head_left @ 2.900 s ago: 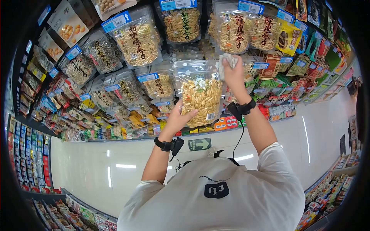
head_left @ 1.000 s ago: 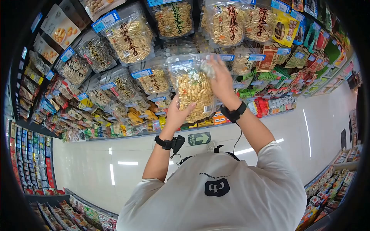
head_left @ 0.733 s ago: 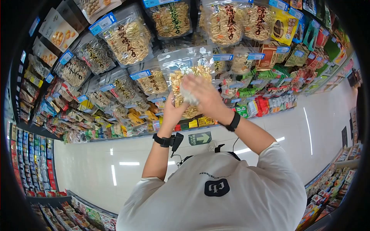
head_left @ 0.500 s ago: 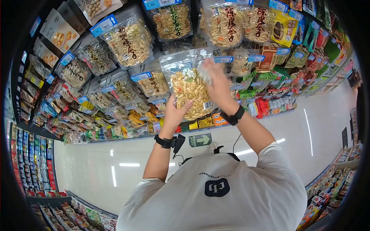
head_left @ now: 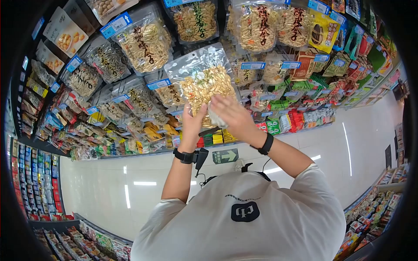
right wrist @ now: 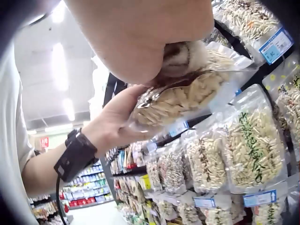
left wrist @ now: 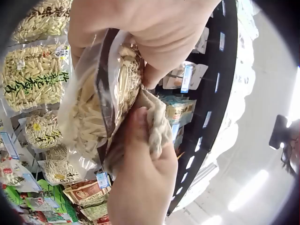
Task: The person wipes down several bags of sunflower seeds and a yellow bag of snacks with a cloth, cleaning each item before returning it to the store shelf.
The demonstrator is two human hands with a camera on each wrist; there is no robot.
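Observation:
In the head view my left hand [head_left: 191, 116] grips the bottom edge of a clear bag of pale seeds [head_left: 201, 80], held up tilted in front of the snack rack. My right hand [head_left: 223, 108] holds a crumpled white cloth [head_left: 215, 118] pressed against the bag's lower right side. In the left wrist view the left hand [left wrist: 140, 33] pinches the bag [left wrist: 96, 110] from above while the cloth [left wrist: 157, 124] lies against its edge. The right wrist view has the cloth [right wrist: 185, 56] bunched under the right hand [right wrist: 140, 42], on top of the bag [right wrist: 187, 96].
Behind the bag hang rows of similar seed bags [head_left: 146, 41] with blue price tags [head_left: 116, 25]. Coloured snack packs [head_left: 322, 71] fill the lower pegs. A white tiled aisle [head_left: 348, 148] runs past, with more shelves [head_left: 32, 178] at the left.
The right hand with the cloth has slid from the bag's upper right down to its lower right. The bag has tipped over to the left. The left hand keeps its grip.

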